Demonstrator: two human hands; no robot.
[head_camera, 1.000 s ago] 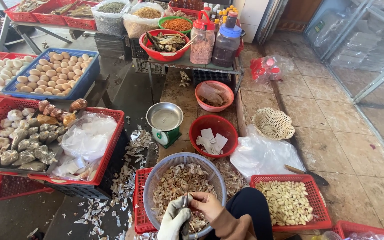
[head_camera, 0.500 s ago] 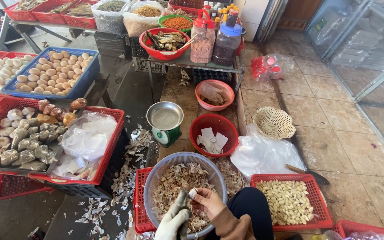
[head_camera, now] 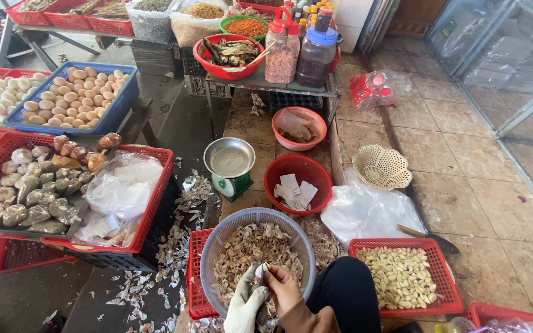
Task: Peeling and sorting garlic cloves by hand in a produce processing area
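Garlic clove point(head_camera: 259, 270) was pinched between gloved left hand point(head_camera: 245, 304) and bare right hand point(head_camera: 283, 288), fingers clamped on it, over the grey colander point(head_camera: 217, 243). Since 1 second earlier, the hands had risen slightly, suggesting peeling was underway.

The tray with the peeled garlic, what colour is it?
Red, seen in the head view: the tray beside the right hand.

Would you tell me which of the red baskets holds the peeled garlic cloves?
The shallow red basket on the floor beside the person's right knee; it alone holds pale, bare cloves. The others hold eggs, bags or papery skins.
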